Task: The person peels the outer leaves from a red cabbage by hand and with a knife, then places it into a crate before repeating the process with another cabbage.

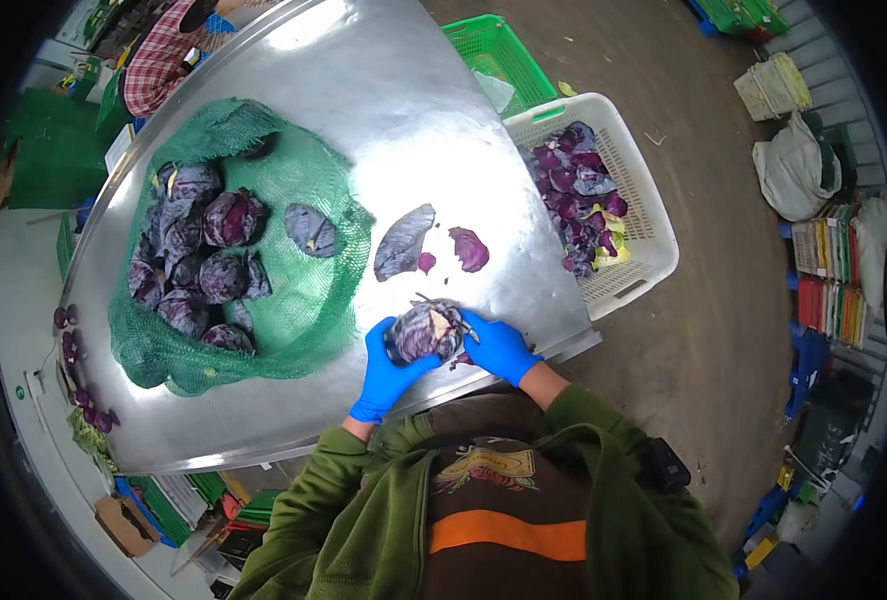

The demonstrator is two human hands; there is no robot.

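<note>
Both of my hands wear blue gloves and are at the near edge of the metal table. My left hand (394, 372) is wrapped round the left side of a red cabbage (426, 332). On the cabbage's right side, my right hand (499, 348) grips its outer leaves. The cut stem end faces up. Just beyond lie a large loose leaf (404, 243) and a smaller purple leaf (470, 250). To the left, several red cabbages (233, 218) rest on an open green net bag (304, 300), with one loose leaf (311, 231) beside them.
Right of the metal table (384, 100) stands a white basket (654, 215) holding purple leaf scraps (574, 190). Behind it is a green crate (504, 55). A person in a checked shirt (159, 65) is at the far left. Small purple vegetables (82, 397) lie beyond the left edge.
</note>
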